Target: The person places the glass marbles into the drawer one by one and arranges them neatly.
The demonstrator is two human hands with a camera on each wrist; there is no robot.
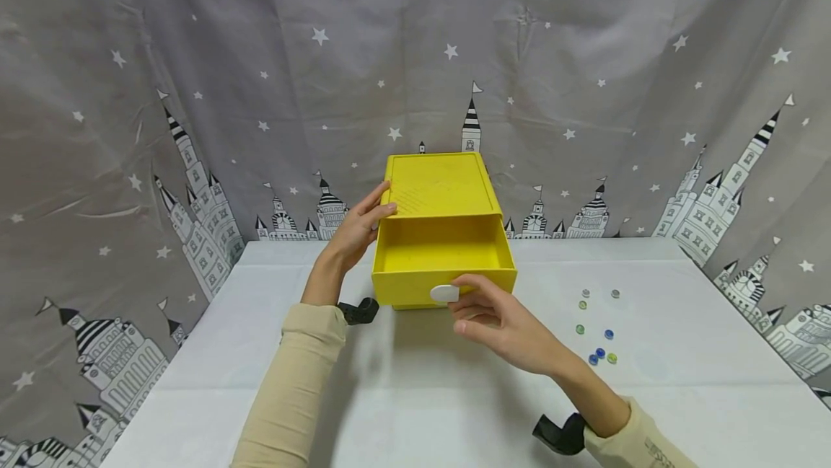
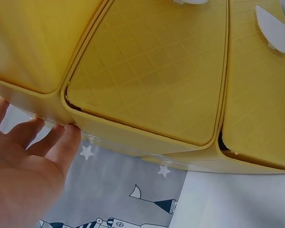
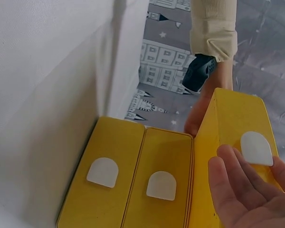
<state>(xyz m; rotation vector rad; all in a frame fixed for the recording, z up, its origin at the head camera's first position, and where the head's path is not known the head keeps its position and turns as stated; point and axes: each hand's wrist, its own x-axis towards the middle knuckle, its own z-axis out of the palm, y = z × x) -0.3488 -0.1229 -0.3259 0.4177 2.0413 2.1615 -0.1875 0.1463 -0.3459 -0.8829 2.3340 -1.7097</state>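
A yellow drawer cabinet [image 1: 441,183] stands at the back of the white table, its top drawer [image 1: 448,248] pulled out and the inside bare. My left hand [image 1: 355,231] rests on the cabinet's left upper edge, thumb on top. In the left wrist view its fingers [image 2: 66,147] lie nearly straight along the yellow side wall. At the front of the pulled-out drawer, my right hand [image 1: 496,320] holds the white handle [image 1: 444,293] by its right edge. The right wrist view shows fingertips on both sides of that handle [image 3: 256,148].
Below are two shut drawers with white handles, the middle one [image 3: 168,142] and the bottom one [image 3: 111,140]. Several small glass beads, some blue [image 1: 609,334], some green [image 1: 580,329] and clear [image 1: 615,294], lie right of the cabinet. A grey castle-print curtain [image 1: 415,42] hangs behind.
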